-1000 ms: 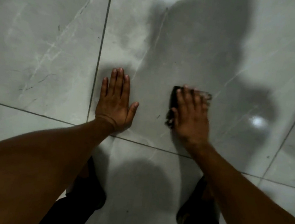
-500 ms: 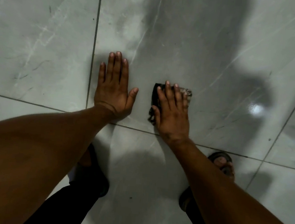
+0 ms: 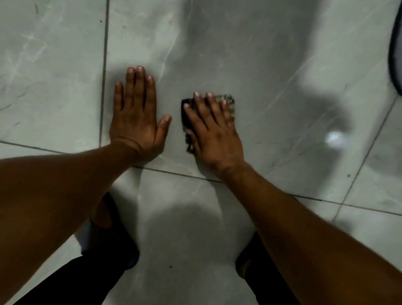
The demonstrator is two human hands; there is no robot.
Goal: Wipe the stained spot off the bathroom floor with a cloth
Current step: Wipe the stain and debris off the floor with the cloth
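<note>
We see the right hand spread flat, fingers extended, pressing a dark cloth against the floor; it pins the cloth rather than clenching it. The cloth peeks out at the fingertips and along the thumb side, its far edge blurred. Just beside it, the left hand lies palm down, released, holding nothing. Both rest on one grey marbled tile near a grout line. We cannot make out any stain, nor any readable writing or label.
</note>
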